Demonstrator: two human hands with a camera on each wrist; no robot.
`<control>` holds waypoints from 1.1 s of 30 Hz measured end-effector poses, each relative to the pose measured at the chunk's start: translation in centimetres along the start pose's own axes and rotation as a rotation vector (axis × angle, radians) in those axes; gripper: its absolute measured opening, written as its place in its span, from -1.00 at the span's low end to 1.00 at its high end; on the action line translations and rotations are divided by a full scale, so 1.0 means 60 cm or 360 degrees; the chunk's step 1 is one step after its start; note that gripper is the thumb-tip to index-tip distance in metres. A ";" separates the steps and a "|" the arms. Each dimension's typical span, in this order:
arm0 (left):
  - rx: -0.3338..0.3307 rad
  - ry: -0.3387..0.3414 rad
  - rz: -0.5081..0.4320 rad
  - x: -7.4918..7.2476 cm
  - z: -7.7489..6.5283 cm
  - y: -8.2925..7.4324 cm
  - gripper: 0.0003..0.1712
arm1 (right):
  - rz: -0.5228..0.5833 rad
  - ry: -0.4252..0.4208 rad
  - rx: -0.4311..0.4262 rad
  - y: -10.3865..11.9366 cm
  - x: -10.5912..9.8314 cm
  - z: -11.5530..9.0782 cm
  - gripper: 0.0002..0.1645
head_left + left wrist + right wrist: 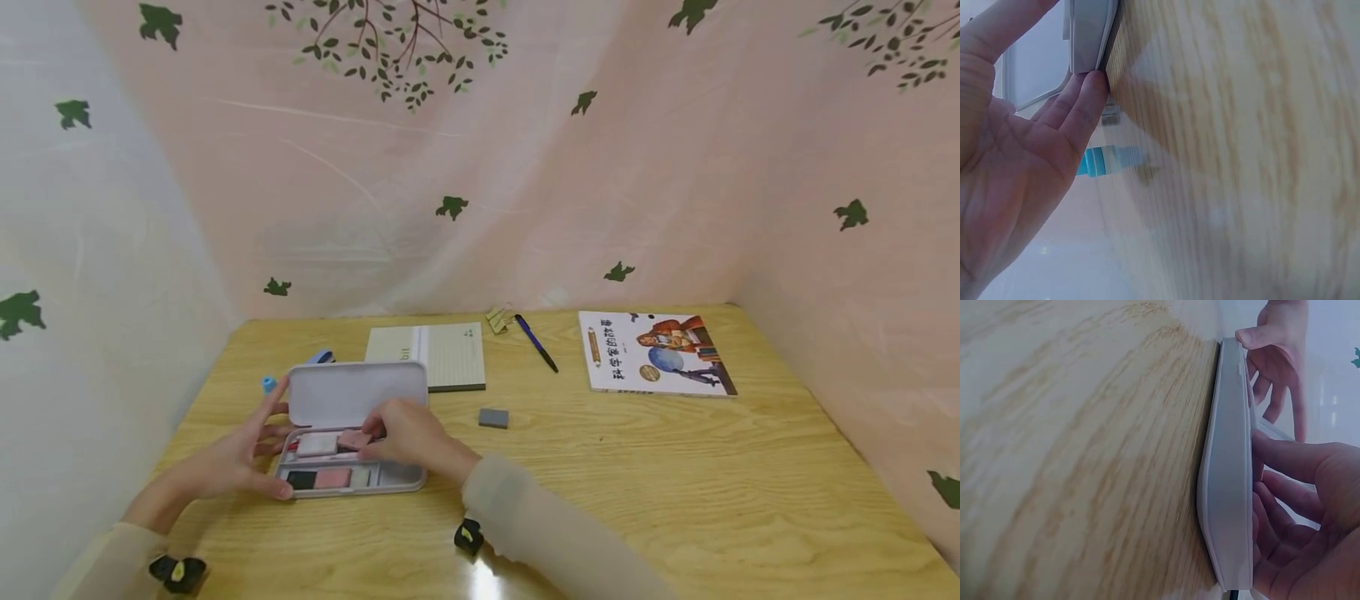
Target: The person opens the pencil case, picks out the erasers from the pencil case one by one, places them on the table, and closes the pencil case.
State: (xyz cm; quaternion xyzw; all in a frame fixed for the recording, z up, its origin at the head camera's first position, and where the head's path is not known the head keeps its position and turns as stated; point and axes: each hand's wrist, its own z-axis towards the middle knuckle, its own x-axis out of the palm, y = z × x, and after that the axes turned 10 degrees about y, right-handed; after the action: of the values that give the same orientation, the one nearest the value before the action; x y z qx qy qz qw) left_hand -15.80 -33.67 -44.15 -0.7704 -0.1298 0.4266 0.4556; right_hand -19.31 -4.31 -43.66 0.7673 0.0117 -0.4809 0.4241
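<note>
A pale pencil case lies on the table with its lid raised. My left hand holds its left end, the thumb at the front corner and the fingers spread toward the back; in the left wrist view fingertips touch its side. Over the rear compartment, my right hand pinches a pink eraser between thumb and fingers. Beside that lies a white eraser. The front compartment holds a black block, another pink eraser and an off-white block. The right hand hides part of the case.
A grey eraser lies right of the case. Behind are a notebook, a gold binder clip and a dark blue pen. A picture book lies farther right. A blue-capped item and a blue object sit behind the case.
</note>
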 end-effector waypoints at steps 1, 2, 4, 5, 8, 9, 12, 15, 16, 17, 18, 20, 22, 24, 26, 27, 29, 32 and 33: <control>0.0004 0.0000 0.0001 0.000 0.001 0.000 0.66 | 0.0000 -0.0001 0.0002 -0.001 0.000 0.001 -0.67; 0.0007 -0.0002 0.0001 0.001 0.001 0.000 0.66 | -0.0005 0.0000 0.0000 -0.001 0.001 0.001 -0.68; 0.0011 -0.0003 -0.0001 0.001 0.001 0.000 0.66 | -0.0017 0.0000 -0.0010 -0.002 0.001 0.002 -0.69; 0.0012 -0.0004 0.0000 0.001 0.000 -0.001 0.66 | -0.0013 0.0000 -0.0016 -0.002 0.001 0.003 -0.70; 0.0010 -0.0003 0.0000 0.000 -0.002 -0.003 0.66 | -0.0009 -0.0002 -0.0038 -0.002 0.002 0.003 -0.72; 0.0009 -0.0003 0.0000 0.000 -0.002 -0.004 0.66 | -0.0005 -0.0003 -0.0047 -0.002 0.002 0.003 -0.73; 0.0003 -0.0003 -0.0005 0.000 -0.003 -0.005 0.66 | 0.0010 -0.0002 -0.0077 -0.004 0.002 0.002 -0.74; 0.0004 0.0000 -0.0016 0.000 -0.002 -0.004 0.65 | 0.0008 0.0007 -0.0127 -0.006 0.002 0.001 -0.74; 0.0007 0.0001 -0.0018 0.001 -0.001 -0.004 0.65 | 0.0009 0.0013 -0.0140 -0.006 0.002 0.000 -0.75; 0.0011 0.0001 -0.0021 0.001 -0.001 -0.003 0.65 | 0.0003 0.0020 -0.0153 -0.007 0.002 -0.001 -0.75; 0.0015 0.0000 -0.0022 0.001 0.000 -0.002 0.65 | 0.0007 0.0026 -0.0164 -0.008 0.002 -0.003 -0.76; 0.0021 0.0001 -0.0017 0.002 0.001 0.000 0.65 | 0.0028 0.0042 -0.0178 -0.009 0.003 -0.006 -0.76; 0.0022 0.0001 -0.0012 0.003 0.001 0.000 0.65 | 0.0071 0.0048 -0.0164 -0.010 0.002 -0.011 -0.78; 0.0026 -0.0001 -0.0009 0.003 0.001 0.000 0.65 | 0.0112 0.0048 -0.0160 -0.009 -0.002 -0.016 -0.79; 0.0029 -0.0003 -0.0009 0.003 0.001 -0.001 0.65 | 0.0140 0.0048 -0.0159 -0.010 -0.008 -0.023 -0.79; 0.0032 -0.0004 -0.0012 0.003 0.001 -0.001 0.65 | 0.0151 0.0050 -0.0158 -0.011 -0.011 -0.026 -0.79; 0.0035 -0.0007 -0.0015 0.003 0.001 -0.002 0.65 | 0.0171 0.0049 -0.0180 -0.016 -0.018 -0.033 -0.78; 0.0030 0.0000 -0.0027 0.002 0.001 -0.003 0.65 | 0.0195 0.0049 -0.0189 -0.025 -0.032 -0.046 -0.76; 0.0029 0.0003 -0.0033 0.002 0.001 -0.003 0.65 | 0.0225 0.0051 -0.0192 -0.028 -0.039 -0.051 -0.76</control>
State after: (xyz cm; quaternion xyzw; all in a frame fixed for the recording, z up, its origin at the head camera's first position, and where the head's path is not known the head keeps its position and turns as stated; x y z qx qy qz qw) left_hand -15.73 -33.46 -44.08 -0.7653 -0.1335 0.4222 0.4671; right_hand -19.03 -0.27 -42.46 0.7468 -0.0068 -0.4360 0.5021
